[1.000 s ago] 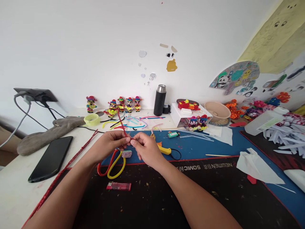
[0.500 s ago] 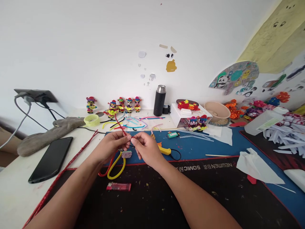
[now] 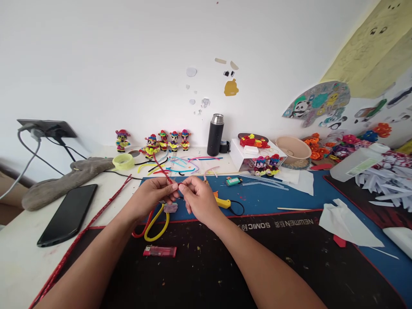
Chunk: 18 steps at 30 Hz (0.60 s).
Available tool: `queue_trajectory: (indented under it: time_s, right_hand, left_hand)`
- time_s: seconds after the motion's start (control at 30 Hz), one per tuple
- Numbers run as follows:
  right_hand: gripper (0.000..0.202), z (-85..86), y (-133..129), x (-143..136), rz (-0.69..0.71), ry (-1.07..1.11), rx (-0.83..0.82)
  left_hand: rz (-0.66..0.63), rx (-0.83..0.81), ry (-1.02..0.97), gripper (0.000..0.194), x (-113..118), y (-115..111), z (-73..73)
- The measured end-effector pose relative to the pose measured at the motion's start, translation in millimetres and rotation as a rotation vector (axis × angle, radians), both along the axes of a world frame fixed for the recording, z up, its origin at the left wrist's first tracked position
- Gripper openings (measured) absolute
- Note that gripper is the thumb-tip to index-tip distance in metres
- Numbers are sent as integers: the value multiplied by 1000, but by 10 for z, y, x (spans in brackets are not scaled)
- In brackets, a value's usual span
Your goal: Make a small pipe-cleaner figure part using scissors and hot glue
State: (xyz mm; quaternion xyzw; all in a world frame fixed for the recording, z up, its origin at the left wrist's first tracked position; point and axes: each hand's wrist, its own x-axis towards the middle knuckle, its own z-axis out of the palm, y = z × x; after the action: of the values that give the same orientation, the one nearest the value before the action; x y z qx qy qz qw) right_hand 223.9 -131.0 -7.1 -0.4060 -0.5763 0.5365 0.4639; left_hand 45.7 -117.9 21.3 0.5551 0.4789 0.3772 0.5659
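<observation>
My left hand (image 3: 156,192) pinches a thin red braided cord (image 3: 162,168) that sticks out past its fingers toward the back of the desk. Close against it, my right hand (image 3: 197,195) has thumb and forefinger pressed together at the cord's near end; the small bit between the fingertips is mostly hidden. Beneath the left hand lie scissors with red and yellow handles (image 3: 157,238), partly covered. A red lighter (image 3: 160,251) rests on the black mat nearer to me. Just right of my right hand is a yellow-handled tool (image 3: 222,202).
Small colourful figures (image 3: 174,141) stand along the wall beside a black thermos (image 3: 215,135). A phone (image 3: 68,214) and long red cords (image 3: 93,219) lie at left. At right are a white box (image 3: 236,156), a bowl (image 3: 293,148), a plastic bottle (image 3: 358,163) and crumpled tissue (image 3: 346,223).
Both hands stay almost in place, their fingertips slightly closer together. The cord's far end tilts a little more to the left.
</observation>
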Motion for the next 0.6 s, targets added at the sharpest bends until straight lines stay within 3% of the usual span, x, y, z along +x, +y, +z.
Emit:
queue_trajectory:
  time_s: [0.13,0.37,0.6]
  right_hand:
    - [14,-19,9,8,-5,-41,1]
    - [14,25,-26,5,48,19,13]
    - [12,42,-26,6,63,-26,11]
  left_hand:
    - [25,25,81,52,-4,-12,28]
    - [-67,-56,-76,48,-124,0,29]
    - [-73,82,109,49,-157,5,123]
